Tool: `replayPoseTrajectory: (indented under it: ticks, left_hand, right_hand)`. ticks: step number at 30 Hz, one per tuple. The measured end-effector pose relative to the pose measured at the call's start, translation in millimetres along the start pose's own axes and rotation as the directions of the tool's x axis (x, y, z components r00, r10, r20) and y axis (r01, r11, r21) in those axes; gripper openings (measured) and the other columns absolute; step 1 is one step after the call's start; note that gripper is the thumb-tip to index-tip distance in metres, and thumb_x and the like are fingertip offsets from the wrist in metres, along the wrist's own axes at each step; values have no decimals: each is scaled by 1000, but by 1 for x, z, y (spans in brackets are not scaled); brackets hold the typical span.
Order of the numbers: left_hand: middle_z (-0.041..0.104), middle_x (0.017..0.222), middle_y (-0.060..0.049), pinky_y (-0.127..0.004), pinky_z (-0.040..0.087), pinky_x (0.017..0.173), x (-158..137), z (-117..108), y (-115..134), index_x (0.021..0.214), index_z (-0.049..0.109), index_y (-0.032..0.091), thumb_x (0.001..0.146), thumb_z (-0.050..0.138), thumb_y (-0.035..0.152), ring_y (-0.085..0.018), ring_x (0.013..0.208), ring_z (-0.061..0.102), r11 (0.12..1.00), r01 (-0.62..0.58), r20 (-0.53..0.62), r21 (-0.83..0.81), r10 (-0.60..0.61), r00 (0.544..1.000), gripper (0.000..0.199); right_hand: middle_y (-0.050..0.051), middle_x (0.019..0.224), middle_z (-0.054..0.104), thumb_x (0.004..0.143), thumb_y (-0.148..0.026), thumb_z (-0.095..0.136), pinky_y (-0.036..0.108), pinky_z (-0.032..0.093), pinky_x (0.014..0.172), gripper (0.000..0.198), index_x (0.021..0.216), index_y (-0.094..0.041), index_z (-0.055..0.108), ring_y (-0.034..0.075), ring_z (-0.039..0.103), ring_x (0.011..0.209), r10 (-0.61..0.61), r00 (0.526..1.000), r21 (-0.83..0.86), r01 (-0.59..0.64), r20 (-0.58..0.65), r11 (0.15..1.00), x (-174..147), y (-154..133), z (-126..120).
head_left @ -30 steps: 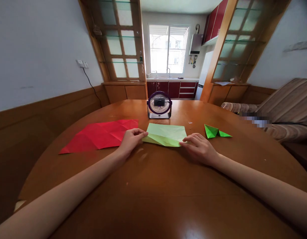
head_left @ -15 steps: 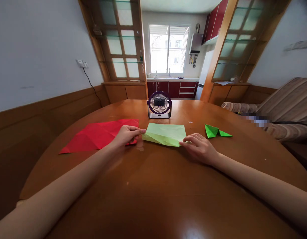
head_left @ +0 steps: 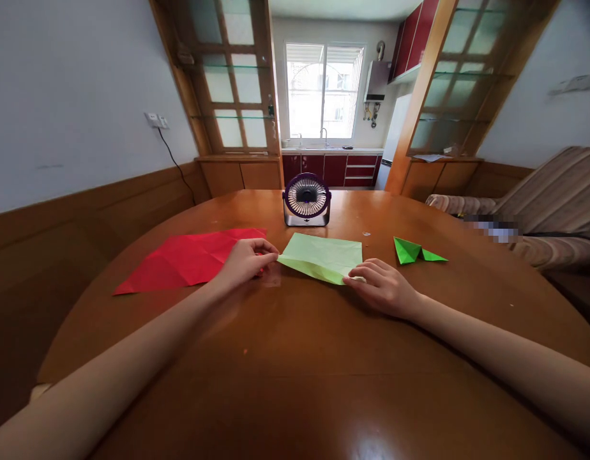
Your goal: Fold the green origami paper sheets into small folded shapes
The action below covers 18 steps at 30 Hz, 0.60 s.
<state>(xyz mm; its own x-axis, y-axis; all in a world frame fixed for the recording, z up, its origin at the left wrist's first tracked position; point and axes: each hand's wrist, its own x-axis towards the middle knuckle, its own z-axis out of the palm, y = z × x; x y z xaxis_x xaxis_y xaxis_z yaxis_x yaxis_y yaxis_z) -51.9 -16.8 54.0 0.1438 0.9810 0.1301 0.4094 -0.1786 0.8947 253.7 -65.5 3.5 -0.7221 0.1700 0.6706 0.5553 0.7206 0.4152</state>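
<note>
A pale green sheet of paper (head_left: 324, 253) lies in front of me, its near edge folded up in a narrow strip. My left hand (head_left: 247, 259) pinches the sheet's left corner between thumb and fingers. At the near right corner, my right hand (head_left: 384, 285) grips the paper with thumb below and fingers curled over it. Beneath and beside my left hand spreads a creased red sheet of paper (head_left: 180, 259). To the right of my right hand sits a folded bright green paper piece (head_left: 407, 250) with two pointed parts.
A small purple desk fan (head_left: 307, 198) stands behind the green sheet on the round wooden table (head_left: 295, 383). A striped armchair (head_left: 553, 198) is at the right. Beyond the table are cabinets and a kitchen window (head_left: 324, 92).
The green sheet has turned slightly, with its left corner higher and its far edge shifted right. My left hand has eased its fingers a little around the corner; both hands still hold the paper.
</note>
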Motion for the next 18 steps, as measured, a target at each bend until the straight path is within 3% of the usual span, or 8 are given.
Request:
replayPoseTrajectory:
  ticks: [7, 12, 18]
  left_hand:
    - [61, 62, -1, -22, 40, 49, -10, 18, -3, 74, 63, 16, 62, 75, 43, -12, 53, 54, 994, -111, -131, 14, 112, 985, 32]
    - [63, 79, -2, -22, 44, 58, -19, 31, -5, 87, 61, 17, 69, 72, 38, -13, 66, 59, 971, -206, -178, -123, 182, 967, 31]
    - [53, 93, 0, -23, 51, 69, -26, 52, -8, 107, 52, 21, 75, 67, 31, -10, 73, 60, 898, -317, -246, -306, 247, 937, 37]
  right_hand:
    - [6, 85, 67, 92, -10, 51, 33, 52, 71, 15, 99, -16, 62, 16, 60, 77, -60, 998, -7, 60, -4, 998, 7, -3, -3]
    - [5, 82, 67, 91, -9, 54, 32, 52, 70, 11, 93, -15, 63, 15, 60, 74, -64, 998, 2, 64, -29, 998, 12, -7, -3]
    - [6, 83, 68, 91, -9, 54, 33, 53, 72, 12, 98, -15, 63, 16, 62, 77, -79, 995, 42, 82, -53, 996, 15, -10, 1]
